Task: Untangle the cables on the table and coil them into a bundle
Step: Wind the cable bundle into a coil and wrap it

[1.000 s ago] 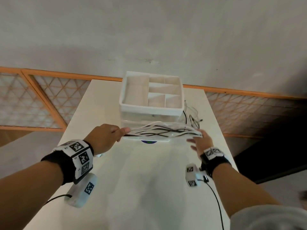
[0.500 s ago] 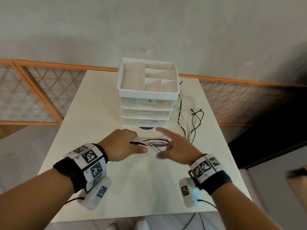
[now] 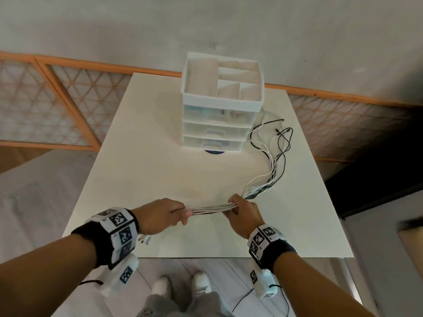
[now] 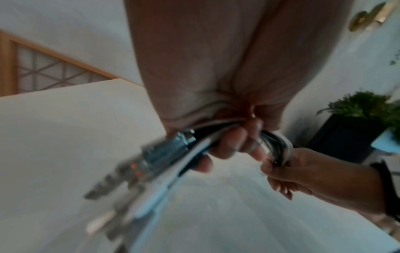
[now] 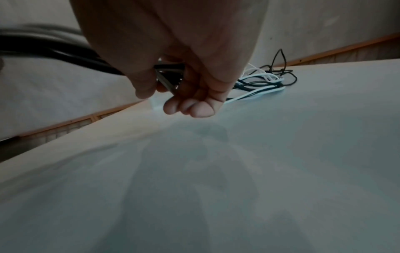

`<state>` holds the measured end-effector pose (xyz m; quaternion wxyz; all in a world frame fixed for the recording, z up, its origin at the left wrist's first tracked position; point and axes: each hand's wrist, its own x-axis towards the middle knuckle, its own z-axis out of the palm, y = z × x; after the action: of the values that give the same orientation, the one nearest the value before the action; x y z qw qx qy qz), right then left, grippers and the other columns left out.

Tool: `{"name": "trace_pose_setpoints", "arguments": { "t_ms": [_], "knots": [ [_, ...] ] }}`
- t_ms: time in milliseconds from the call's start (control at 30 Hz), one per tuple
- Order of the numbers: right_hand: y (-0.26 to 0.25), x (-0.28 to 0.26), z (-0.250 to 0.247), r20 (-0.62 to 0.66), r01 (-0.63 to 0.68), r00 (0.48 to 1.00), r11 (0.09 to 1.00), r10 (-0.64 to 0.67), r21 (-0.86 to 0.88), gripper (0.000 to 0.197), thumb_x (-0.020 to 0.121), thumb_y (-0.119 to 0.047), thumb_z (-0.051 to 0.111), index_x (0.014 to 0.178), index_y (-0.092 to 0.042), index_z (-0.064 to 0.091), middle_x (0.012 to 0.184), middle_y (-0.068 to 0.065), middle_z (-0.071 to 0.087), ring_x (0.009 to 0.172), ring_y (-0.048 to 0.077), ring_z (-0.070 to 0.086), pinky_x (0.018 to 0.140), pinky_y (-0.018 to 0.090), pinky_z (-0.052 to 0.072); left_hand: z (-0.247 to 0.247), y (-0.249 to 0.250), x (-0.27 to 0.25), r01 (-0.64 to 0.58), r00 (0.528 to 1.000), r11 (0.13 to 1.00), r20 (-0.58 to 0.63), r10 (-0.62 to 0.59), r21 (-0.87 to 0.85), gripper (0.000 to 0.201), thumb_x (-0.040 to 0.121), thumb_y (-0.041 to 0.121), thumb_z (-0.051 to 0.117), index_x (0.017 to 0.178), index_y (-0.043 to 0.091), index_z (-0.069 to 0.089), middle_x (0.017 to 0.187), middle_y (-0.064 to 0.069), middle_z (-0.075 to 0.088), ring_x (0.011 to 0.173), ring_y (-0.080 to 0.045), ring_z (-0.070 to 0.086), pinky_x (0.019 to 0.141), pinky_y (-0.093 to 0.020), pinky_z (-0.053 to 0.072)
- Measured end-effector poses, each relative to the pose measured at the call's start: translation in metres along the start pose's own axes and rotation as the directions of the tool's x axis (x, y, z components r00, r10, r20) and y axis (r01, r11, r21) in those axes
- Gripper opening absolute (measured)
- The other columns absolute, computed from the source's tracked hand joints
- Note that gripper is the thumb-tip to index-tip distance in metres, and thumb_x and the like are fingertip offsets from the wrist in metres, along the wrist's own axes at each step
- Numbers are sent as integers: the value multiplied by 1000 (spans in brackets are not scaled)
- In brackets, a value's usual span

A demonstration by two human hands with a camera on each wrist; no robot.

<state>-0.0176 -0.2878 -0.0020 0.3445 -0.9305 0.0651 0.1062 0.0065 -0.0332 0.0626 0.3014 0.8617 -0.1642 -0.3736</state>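
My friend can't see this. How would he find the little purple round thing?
Start at the white drawer tower near the back of the white table. Look at the bottom of its lowest drawer, in front. A small purple disc with a green spot peeks out there, the only coloured thing on the table.

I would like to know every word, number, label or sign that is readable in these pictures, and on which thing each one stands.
No readable text in any view.
Wrist bands: black-and-white square code patterns; tiny marks beside them are too small to read.
Disc under the drawer unit: a small green mark, too blurred to read.
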Motion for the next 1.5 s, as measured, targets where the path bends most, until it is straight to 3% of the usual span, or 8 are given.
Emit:
{"name": "trace_pose_setpoints", "arguments": {
  "t_ms": [167, 367, 600, 833, 967, 1100, 1233, 1500],
  "knots": [
    [-17, -5, 1, 242, -67, 960, 956, 139, -284, 67, 89, -44, 63, 144, -50, 27, 120, 11, 64, 114, 33, 62, 98, 40, 49, 11, -10, 9, 148, 959, 957, -271, -78, 250, 40, 103, 48, 34, 83, 18, 51, 71, 3, 51, 70, -23, 53, 62, -31, 37],
    [-91, -14, -10, 125, 371, 928, 833, -351, -411, 78, 78, -50, 68, 147, -40, 33, 137, 1, 50, 126, 22, 47, 107, 43, 36, 1, 18, 5, 32, 953, 976, -302, 35, 217, 36, 100, 47, 44, 73, 24, 50, 75, -1, 59, 75, -25, 58, 67, -36, 45],
    [-97, -3, -23, 60, 271, 956, 943, -287, 192, 24, 81, -19, 77, 103, -28, 74, 84, -1, 75, 74, 14, 68, 73, 26, 54, -11, 5, -19, -168, 959, 981, -246, 139, -99, 21, 92, 49, 60, 99, 29, 57, 77, 5, 62, 67, -13, 57, 62, -26, 46],
    [-120, -11, -41, 226, 426, 879, 904, -420, 23, 46, 83, -15, 69, 127, -29, 64, 94, -14, 73, 82, 9, 68, 81, 18, 50, -11, 20, -17, -169, 948, 980, -256, 190, 104, 7, 102, 29, 49, 96, 25, 49, 78, 4, 59, 67, -12, 54, 63, -24, 40],
    [-123, -5, -53, 141, 322, 914, 891, -380, 321, 37, 87, -19, 72, 122, -32, 70, 76, -20, 72, 67, -1, 62, 74, 19, 49, -31, 32, -20, -216, 909, 972, -381, 167, -90, 17, 89, 32, 70, 96, 19, 62, 80, 7, 66, 69, -10, 59, 65, -25, 45],
    [-117, -5, -66, 54, 306, 926, 823, -375, 479, 19, 97, -19, 64, 111, -21, 77, 58, -14, 61, 48, 1, 47, 52, 10, 37, -42, 38, -23, -274, 939, 660, -343, 27, -699, 59, 76, 60, 72, 108, 10, 72, 98, -10, 73, 78, -16, 64, 71, -30, 53],
    [-116, -4, -64, 20, 262, 946, 797, -324, 544, 20, 95, -22, 67, 112, -21, 77, 64, -2, 63, 46, 3, 41, 48, 15, 35, -43, 51, -19, -227, 956, 401, -281, -80, -888, 74, 84, 68, 46, 106, 2, 70, 86, -9, 70, 68, -19, 59, 68, -35, 55],
    [-119, -7, -62, 0, 219, 960, 749, -281, 626, 19, 87, -13, 76, 106, -14, 77, 70, 2, 71, 48, 21, 51, 50, 22, 44, -45, 68, -10, -222, 918, 591, -371, -142, -775, 80, 96, 66, 27, 99, -4, 67, 56, -7, 57, 49, -19, 50, 44, -27, 41]
  ]
}}
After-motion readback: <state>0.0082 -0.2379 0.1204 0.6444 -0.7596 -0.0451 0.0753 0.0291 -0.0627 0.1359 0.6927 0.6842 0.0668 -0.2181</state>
